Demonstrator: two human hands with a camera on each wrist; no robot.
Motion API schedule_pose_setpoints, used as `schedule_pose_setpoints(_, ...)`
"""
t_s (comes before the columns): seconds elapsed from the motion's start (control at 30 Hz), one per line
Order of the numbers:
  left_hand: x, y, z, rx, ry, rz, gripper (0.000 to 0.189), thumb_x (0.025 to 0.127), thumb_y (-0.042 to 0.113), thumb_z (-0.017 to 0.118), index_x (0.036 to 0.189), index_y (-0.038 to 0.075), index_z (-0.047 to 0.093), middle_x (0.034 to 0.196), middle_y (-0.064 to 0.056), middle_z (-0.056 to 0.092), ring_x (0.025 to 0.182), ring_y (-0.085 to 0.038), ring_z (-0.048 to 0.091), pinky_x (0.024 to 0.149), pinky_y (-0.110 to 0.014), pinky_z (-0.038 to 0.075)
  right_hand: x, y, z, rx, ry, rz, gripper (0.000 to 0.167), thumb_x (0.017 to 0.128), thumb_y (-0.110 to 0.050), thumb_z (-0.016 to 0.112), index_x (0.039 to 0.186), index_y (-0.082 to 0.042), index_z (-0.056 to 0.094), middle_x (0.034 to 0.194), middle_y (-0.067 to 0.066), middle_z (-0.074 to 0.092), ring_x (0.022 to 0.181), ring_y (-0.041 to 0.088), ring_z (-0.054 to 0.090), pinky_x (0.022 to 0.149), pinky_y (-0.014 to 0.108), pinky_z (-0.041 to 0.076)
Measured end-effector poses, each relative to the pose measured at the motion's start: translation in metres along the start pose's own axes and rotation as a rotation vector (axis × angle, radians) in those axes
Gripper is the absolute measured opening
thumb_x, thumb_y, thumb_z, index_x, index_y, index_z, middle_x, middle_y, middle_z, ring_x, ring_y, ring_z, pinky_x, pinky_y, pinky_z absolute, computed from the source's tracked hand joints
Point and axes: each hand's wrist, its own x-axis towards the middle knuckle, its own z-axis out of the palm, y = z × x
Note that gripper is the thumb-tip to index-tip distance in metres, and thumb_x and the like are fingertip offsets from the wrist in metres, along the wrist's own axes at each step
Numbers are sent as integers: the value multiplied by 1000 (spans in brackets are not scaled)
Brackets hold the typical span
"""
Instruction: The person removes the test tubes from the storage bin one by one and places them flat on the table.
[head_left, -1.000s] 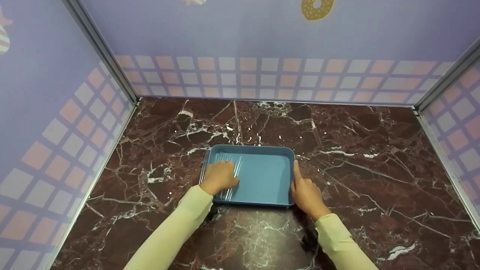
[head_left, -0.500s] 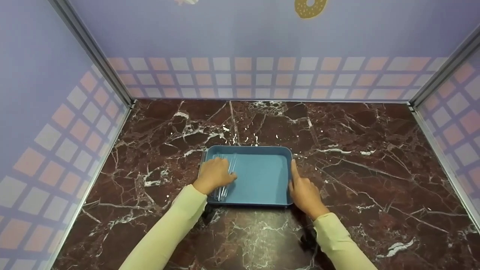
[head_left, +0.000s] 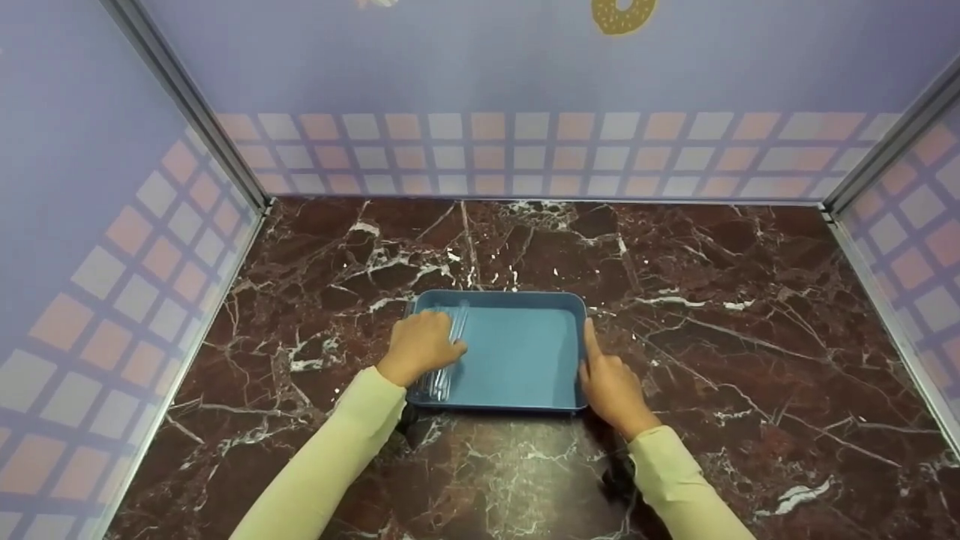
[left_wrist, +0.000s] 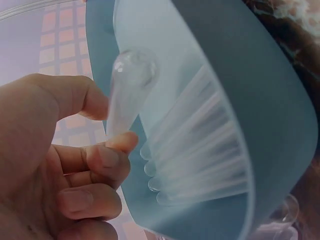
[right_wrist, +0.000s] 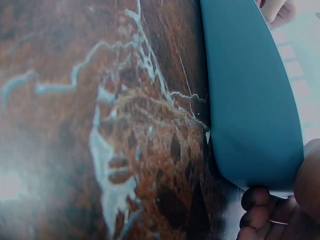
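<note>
A blue rectangular tray (head_left: 517, 352) sits on the dark marbled table in the head view. My left hand (head_left: 420, 345) is over its left end, pinching a clear round-ended test tube (left_wrist: 130, 87) between thumb and fingers, as the left wrist view shows. Several more clear test tubes (left_wrist: 200, 150) lie side by side in the tray, just beyond those fingertips. At the tray's right wall my right hand (head_left: 615, 386) grips the side, index finger along the rim; in the right wrist view its curled fingers (right_wrist: 256, 197) reach the tray's lower edge.
Clear plastic pieces (left_wrist: 285, 215) show outside the tray's wall in the left wrist view. The marbled table (head_left: 750, 360) extends around the tray. Lilac panels with a checked band (head_left: 551, 154) close off the back and both sides.
My left hand has moved a little to the left over the tray, and the clear tubes under it have shifted left too. The right hand stays on the tray's right side.
</note>
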Motion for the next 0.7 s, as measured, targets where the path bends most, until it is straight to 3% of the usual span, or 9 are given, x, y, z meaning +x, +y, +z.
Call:
schedule_pose_setpoints(0.17,-3,-3,-2,15,20,-10,50,91,27,70,62,17,30,60,2,26,54,-19,28,48,-37,26,2,-1,0,-15,-20,-2,68,103,-6,60,164,0,30,81,30,67,62,42,64,58,61,49)
schedule_pose_setpoints(0.27,-4,-4,-4,25,15,-26,49,91,27,69,62,17,31,60,1,29,55,-21,31,48,-39,29,1,-2,0,-13,-7,-12,66,103,-6,59,163,0,32,82,31,68,65,46,66,60,63,50)
schedule_pose_setpoints(0.47,-9,-8,-7,24,12,-41,53,93,28,71,61,17,30,58,3,24,52,-18,27,49,-38,27,2,-2,0,-17,-34,13,67,103,-8,58,164,-1,29,87,33,69,69,48,67,62,64,51)
schedule_pose_setpoints(0.7,-14,-14,-11,24,46,-43,56,94,29,72,59,18,29,58,3,24,52,-18,28,47,-37,27,1,0,-1,-18,-43,20,68,103,-8,58,164,0,28,82,32,67,64,45,65,59,62,51)
